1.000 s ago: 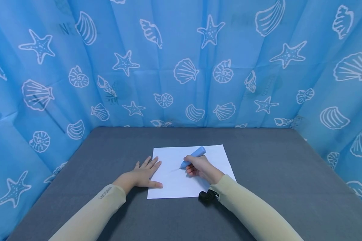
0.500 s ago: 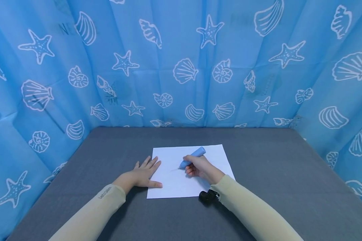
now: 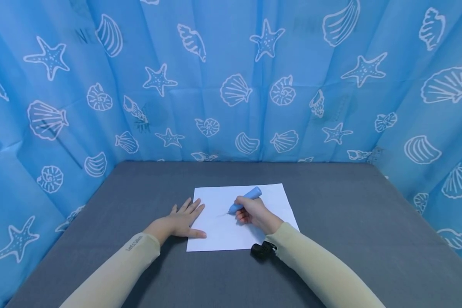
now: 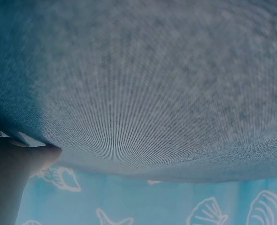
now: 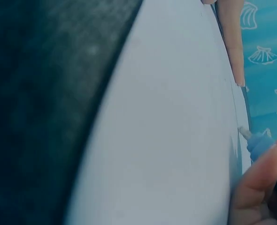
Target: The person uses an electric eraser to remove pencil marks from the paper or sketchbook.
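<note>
A white sheet of paper (image 3: 211,237) lies on the grey table. My right hand (image 3: 256,212) pinches a thick blue pen (image 3: 253,193), its slim tip down at the middle of the sheet and its blunt end slanting up to the right. A short faint line runs left from the tip. In the right wrist view, the pen's ribbed blue front (image 5: 258,143) sticks out past the thumb. My left hand (image 3: 181,223) rests flat with fingers spread, the thumb and fingertips over the paper's left edge. The left wrist view shows mostly table cloth.
Grey cloth covers the table (image 3: 342,214) around the paper. A blue curtain (image 3: 223,51) printed with white shells and starfish hangs behind and at both sides. A small black device (image 3: 262,251) sits under the right wrist, at the paper's near edge.
The pen tip has crept very slightly left along the faint line. The left hand stays in place on the paper, and the head view has shifted a little.
</note>
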The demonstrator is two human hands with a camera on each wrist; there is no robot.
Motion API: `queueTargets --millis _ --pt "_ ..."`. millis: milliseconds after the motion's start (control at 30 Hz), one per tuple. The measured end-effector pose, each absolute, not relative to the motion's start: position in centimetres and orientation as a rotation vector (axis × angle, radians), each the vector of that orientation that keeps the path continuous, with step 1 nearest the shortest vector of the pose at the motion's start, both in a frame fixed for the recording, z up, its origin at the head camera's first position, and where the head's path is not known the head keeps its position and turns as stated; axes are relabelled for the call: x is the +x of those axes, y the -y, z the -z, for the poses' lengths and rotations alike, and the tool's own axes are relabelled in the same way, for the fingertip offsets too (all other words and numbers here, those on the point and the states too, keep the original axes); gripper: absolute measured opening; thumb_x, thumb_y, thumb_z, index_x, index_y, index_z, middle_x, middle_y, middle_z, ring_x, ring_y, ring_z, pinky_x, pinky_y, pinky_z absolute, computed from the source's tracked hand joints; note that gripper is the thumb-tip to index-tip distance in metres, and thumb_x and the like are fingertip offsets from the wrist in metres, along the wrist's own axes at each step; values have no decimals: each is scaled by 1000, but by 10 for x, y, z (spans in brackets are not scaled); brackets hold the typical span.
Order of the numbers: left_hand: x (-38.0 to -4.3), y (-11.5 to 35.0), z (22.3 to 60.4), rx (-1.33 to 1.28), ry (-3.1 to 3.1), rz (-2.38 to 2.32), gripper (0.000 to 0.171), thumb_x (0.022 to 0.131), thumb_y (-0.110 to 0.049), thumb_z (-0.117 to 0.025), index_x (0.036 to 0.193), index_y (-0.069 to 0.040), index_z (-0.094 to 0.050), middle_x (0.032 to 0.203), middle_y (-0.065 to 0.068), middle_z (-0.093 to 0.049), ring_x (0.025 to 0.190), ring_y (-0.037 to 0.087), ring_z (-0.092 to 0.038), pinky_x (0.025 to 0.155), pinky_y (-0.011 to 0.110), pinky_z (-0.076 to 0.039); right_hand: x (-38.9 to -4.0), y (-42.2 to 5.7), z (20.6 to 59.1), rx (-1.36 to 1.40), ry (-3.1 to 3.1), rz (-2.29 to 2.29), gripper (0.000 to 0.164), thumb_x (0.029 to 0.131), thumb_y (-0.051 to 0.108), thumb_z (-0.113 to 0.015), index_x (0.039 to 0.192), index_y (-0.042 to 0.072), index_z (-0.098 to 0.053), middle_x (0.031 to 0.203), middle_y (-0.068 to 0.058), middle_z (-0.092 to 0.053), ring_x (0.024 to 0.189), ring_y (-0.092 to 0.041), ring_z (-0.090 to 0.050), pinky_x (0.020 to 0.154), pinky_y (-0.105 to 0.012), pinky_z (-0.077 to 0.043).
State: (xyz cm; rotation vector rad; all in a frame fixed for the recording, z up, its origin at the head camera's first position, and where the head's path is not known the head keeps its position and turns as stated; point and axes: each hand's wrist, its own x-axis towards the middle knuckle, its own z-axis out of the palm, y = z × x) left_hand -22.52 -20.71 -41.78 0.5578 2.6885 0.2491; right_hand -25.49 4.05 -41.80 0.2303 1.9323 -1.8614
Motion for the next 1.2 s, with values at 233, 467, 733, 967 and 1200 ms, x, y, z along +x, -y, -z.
queueTargets --millis 233,467,733,967,1200 --pt "-224 206 417 545 -2687 -231 102 84 -71 -54 157 -12 -14 163 11 -3 147 38 3 109 67 -3 -253 -38 418 217 -1948 1852 20 88 15 -58 74 1 -60 56 -2 -52 46 -8 -47 47 -20 -44" --pt "-225 205 415 538 -2682 -220 102 84 -72 -54 157 -12 -14 163 10 -3 147 38 4 109 67 -2 -252 -37 419 202 -1951 1843 21 90 16 -58 76 0 -61 57 -3 -52 47 -8 -47 48 -20 -45" --pt "-225 206 416 530 -2681 -222 103 84 -72 -54 157 -12 -14 163 10 -3 147 38 4 109 67 -2 -252 -36 417 204 -1925 1856 24 93 19 -59 79 0 -60 58 -3 -52 48 -9 -47 48 -21 -46" --pt "-225 206 417 529 -2685 -226 102 84 -72 -54 157 -13 -14 163 10 -3 147 37 4 109 67 -2 -253 -40 416 201 -1876 1890 28 95 24 -62 85 -2 -61 64 -5 -55 52 -11 -50 51 -22 -48" --pt "-225 206 416 524 -2684 -218 102 84 -72 -54 157 -13 -14 163 10 -3 147 37 4 109 67 -3 -256 -37 417 223 -1908 1866 21 93 18 -60 81 1 -60 60 -3 -51 49 -9 -46 49 -21 -45"
